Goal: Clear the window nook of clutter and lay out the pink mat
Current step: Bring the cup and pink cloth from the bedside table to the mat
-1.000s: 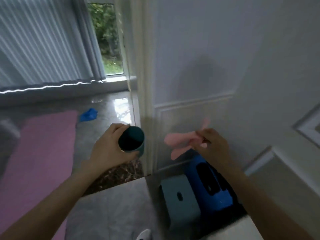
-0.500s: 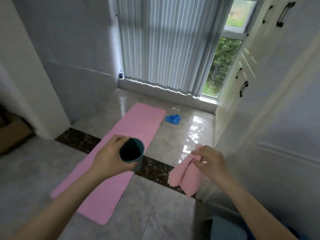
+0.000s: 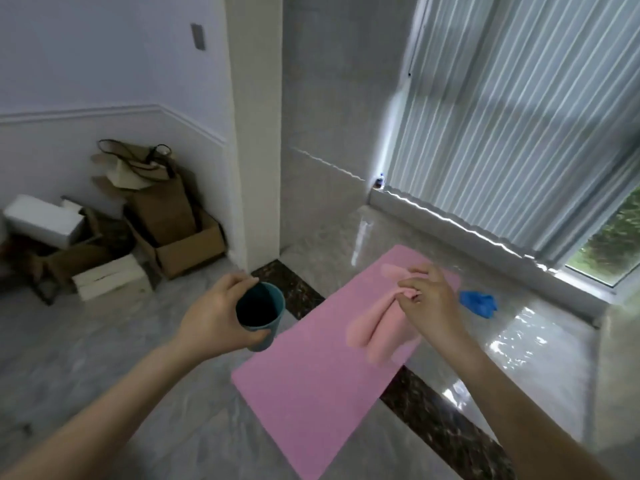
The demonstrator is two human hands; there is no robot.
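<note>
Lying flat on the glossy marble floor (image 3: 519, 344), the pink mat (image 3: 311, 386) runs its long axis from near-left toward the window's far right, crossing a dark stone strip (image 3: 436, 424). The left hand (image 3: 214, 320) grips a teal cup (image 3: 261, 315), mouth up. The right hand (image 3: 429, 303) pinches a soft pink cloth (image 3: 381, 327), hanging in folds. A crumpled blue glove (image 3: 479, 303) lies beside the mat.

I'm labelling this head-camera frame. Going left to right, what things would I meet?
White box → cardboard boxes → left hand → teal cup → pink cloth → right hand → blue glove.
</note>
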